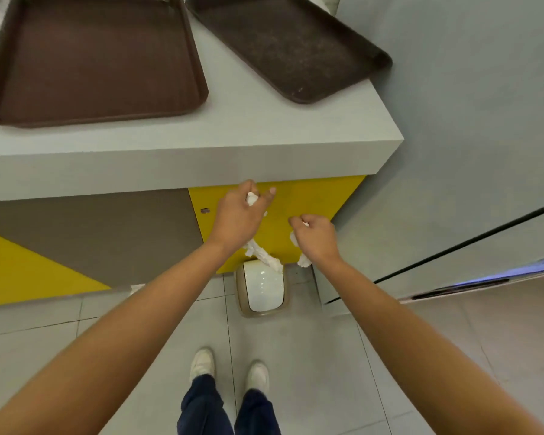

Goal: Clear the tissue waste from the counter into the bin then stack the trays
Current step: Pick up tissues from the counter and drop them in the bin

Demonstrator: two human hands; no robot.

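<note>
Both bare arms reach forward and down, in front of the cabinet under the counter (201,146).

Left hand (237,215): back of hand to camera, fingers curled around a crumpled wad of white tissue (252,199), thumb sticking out to the right. A twisted tissue strip (263,255) shows below the left wrist, its lower end overlapping the bin lid in view. Can't tell if it's held or loose.

Right hand (316,238): lower and to the right, fingers curled inward and pinching more white tissue. A second tissue scrap (304,262) pokes out under the wrist.

Bin (240,293): small, on the floor against the cabinet, just below the hands. Tan rounded body, glossy white swing lid (264,287).

Counter is matte pale grey with a thick slab edge. Two trays sit side by side on top, not stacked:
- Left tray (91,58): brown, rectangular, rounded corners, raised rim, finely textured.
- Right tray (289,45): darker, speckled, angled, one corner at the counter's right edge.

The cabinet front has a yellow panel (311,199) behind the hands and a brown panel (107,230) to the left. Floor (327,356) is light grey tile. White shoes (202,362) and dark blue trousers (201,403) show at the bottom.
</note>
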